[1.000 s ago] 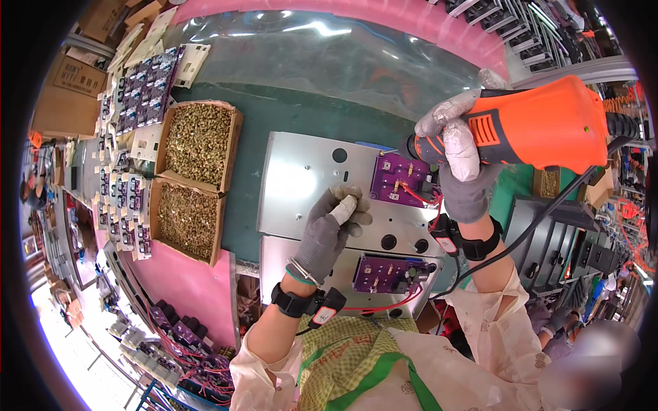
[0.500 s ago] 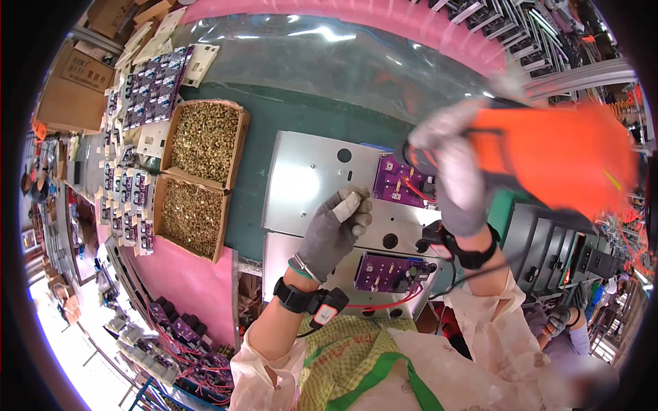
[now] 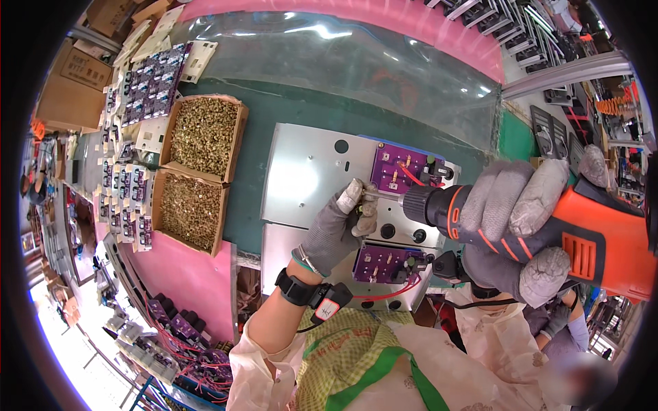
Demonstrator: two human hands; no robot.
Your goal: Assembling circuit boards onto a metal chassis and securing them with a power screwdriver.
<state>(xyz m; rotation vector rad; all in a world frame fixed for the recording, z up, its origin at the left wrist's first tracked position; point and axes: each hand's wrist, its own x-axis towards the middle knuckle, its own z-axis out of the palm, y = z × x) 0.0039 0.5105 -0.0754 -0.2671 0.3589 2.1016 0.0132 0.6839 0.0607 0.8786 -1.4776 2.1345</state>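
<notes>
In the head view, the grey-gloved right hand [image 3: 517, 205] is gripping an orange-and-black plastic power driver [image 3: 582, 250], pointing its slim metal bit [image 3: 389, 196] leftward over flat, shiny sheet-metal panels [image 3: 295, 185]. The grey-gloved left hand [image 3: 337, 229] is curling its fingertips at the bit's end, hiding anything pinched. The rigid driver is probably weighing heavily, suiting a full-palm hold. Purple circuit boards [image 3: 380, 264] are lying there, seemingly fragile.

One orange-and-black power driver [image 3: 576, 229] is gripped by the gloved right hand [image 3: 524, 198], its bit [image 3: 389, 197] directed toward the curled, gloved left hand [image 3: 337, 226]. One purple circuit board [image 3: 403, 168] is borne by the farther metal panel [image 3: 291, 175], a second board [image 3: 379, 264] by the nearer panel [image 3: 281, 250]. At left, two open cardboard boxes [image 3: 236, 145] are filled with small brass-coloured parts [image 3: 201, 133].
</notes>
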